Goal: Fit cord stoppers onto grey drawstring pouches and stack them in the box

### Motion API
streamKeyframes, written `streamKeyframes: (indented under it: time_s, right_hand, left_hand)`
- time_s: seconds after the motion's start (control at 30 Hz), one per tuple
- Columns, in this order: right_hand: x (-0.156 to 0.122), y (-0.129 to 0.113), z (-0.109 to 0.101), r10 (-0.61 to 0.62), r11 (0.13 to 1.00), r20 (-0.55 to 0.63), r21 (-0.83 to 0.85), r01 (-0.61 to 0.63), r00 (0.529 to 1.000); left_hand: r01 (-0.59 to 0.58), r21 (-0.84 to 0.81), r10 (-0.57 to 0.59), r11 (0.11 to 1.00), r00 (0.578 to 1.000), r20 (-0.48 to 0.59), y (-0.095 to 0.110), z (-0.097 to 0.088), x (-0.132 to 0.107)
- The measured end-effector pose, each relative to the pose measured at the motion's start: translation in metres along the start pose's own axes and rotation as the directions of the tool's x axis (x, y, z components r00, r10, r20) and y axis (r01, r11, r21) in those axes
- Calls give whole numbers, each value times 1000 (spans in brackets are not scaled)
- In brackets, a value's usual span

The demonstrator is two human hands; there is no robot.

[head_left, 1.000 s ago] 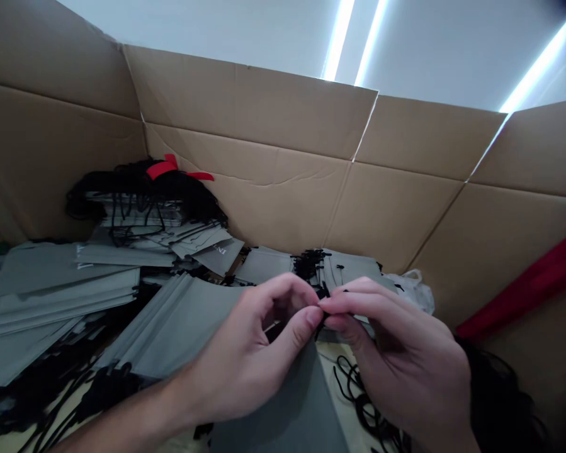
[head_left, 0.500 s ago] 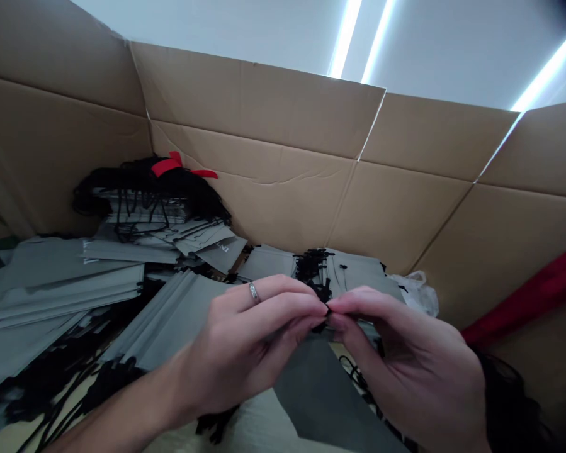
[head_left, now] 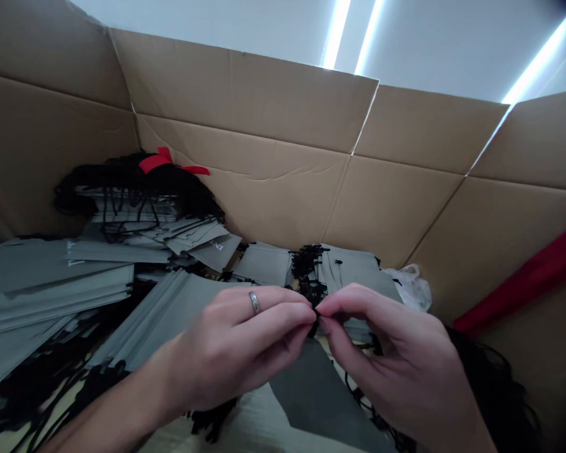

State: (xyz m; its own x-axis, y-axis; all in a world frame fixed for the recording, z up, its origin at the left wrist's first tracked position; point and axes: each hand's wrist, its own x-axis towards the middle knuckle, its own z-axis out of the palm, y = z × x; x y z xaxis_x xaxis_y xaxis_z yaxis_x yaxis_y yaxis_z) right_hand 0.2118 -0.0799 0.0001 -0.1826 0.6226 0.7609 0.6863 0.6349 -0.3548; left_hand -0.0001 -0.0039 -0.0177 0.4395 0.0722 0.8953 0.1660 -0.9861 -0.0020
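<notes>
My left hand [head_left: 235, 346], with a ring on one finger, has its fingertips pinched together in the centre of the view. Facing it, my right hand [head_left: 391, 358] pinches with thumb and forefinger, the fingertips almost touching those of the left. Between them shows a small bit of black cord [head_left: 316, 316]; most of it is hidden by the fingers. A flat dark grey piece [head_left: 320, 396], like a bag or card, hangs or lies just below the hands, its upper end covered by them.
Stacks of flat grey pieces [head_left: 169, 308] with black cords spread across the left and middle. A black cord bundle [head_left: 198, 198] with a red strip [head_left: 155, 163] lies at the back left. Cardboard walls [head_left: 245, 145] stand behind; a clear plastic bag [head_left: 413, 288] and red cloth [head_left: 523, 283] are right.
Both hands sit slightly further left in the view, as the whole scene has shifted a little. The right thumb and forefinger have drawn slightly apart from the left fingertips.
</notes>
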Motion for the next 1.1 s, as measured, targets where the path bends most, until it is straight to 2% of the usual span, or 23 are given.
streamKeyframes:
  time_s: [0.17,0.33,0.57,0.77,0.87,0.97,1.03,1.1]
  right_hand:
    - [2,0,1,-42,998,12,-44,43,999]
    - [3,-2,3,-56,998,-8,-4,56,998]
    - [2,-2,5,78,978,43,193,-85,996]
    - [4,4,5,225,877,151,398,-268,963]
    - [2,4,4,213,922,69,315,-224,975]
    - [-1,-3,2,124,988,-36,98,-120,992]
    - [-2,-11,0,49,998,-52,-25,-51,997]
    - [-3,-18,-1,-6,995,-37,-105,2,999]
  left_hand:
    - [-44,85,44,995,999,-3,1,1,-2]
    - [51,-37,-52,998,998,-23,0,3,-3]
    - [130,-270,-131,954,991,16,-4,3,2]
    - [219,-446,-206,868,975,77,-7,2,5]
    - [153,-312,-147,938,988,42,-7,2,4]
    - [41,-98,-40,994,999,8,0,-1,-1]
    - [3,11,-3,1000,1000,8,9,-6,-5]
    - [13,85,-17,996,999,48,17,-12,-8]
